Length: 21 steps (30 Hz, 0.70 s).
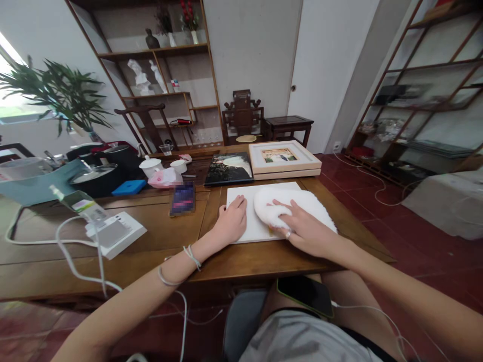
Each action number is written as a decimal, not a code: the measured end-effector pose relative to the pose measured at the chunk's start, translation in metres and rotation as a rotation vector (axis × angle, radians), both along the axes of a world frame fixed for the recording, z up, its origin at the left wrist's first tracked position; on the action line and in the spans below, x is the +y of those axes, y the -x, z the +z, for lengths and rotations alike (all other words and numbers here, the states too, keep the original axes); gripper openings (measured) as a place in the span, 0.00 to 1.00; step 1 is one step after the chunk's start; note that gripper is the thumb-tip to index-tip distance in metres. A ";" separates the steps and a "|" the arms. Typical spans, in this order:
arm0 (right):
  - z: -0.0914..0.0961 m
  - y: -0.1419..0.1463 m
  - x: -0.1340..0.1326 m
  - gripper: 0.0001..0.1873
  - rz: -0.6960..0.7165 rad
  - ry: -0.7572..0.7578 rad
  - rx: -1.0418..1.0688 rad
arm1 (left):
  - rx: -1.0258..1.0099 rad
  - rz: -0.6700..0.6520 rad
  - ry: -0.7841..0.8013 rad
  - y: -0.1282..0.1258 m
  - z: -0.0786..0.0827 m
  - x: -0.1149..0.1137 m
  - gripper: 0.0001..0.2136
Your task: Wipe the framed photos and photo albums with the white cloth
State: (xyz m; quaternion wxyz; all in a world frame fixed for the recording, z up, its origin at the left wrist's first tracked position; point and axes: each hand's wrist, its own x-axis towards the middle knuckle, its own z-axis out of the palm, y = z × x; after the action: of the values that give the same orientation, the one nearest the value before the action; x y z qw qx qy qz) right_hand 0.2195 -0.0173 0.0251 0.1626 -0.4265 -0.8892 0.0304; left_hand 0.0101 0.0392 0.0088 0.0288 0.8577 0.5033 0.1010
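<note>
A flat white board (249, 235) lies near the front edge of the wooden table. My left hand (234, 218) is at its left side, with bent fingers over the edge and the thumb on the outer side. On the board's right part sits a white fluffy cloth (309, 208), bunched thick toward the middle and spreading past the board's right edge. My right hand (302, 226), with a ring on one finger, presses into the cloth and grips a fold of it. A small yellowish patch shows just below the cloth. The cloth hides much of the board.
Behind the board lie a dark picture panel (228, 168) and a light wooden frame (285, 160). To the left are a phone (182, 198), a white box (116, 234) with cables, a teapot (151, 166) and pots. Another phone (305, 295), plugged in, rests on my lap.
</note>
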 end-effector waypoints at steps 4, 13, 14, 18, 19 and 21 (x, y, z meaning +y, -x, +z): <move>0.001 -0.003 0.035 0.18 -0.036 -0.009 -0.024 | 0.002 0.010 0.005 -0.001 0.000 0.001 0.18; 0.002 0.018 0.036 0.15 -0.117 -0.009 -0.169 | -0.011 -0.007 -0.009 0.000 -0.003 0.001 0.18; 0.002 0.022 0.026 0.15 -0.114 -0.012 -0.188 | -0.009 -0.007 -0.011 0.000 -0.003 0.001 0.18; 0.005 0.032 -0.018 0.13 -0.038 -0.004 -0.217 | 0.007 -0.006 -0.008 0.000 -0.003 0.001 0.19; 0.005 0.032 -0.027 0.12 -0.020 0.005 -0.214 | 0.011 -0.005 -0.005 0.000 -0.002 0.001 0.19; 0.005 0.030 -0.039 0.11 0.013 0.019 -0.201 | 0.019 0.000 0.004 -0.001 -0.001 0.001 0.19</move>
State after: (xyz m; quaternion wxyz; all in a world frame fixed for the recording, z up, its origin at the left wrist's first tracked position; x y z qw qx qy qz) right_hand 0.1897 -0.0559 0.0304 0.0682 -0.4232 -0.9035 -0.0031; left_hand 0.0110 0.0401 0.0074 0.0259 0.8587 0.5035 0.0919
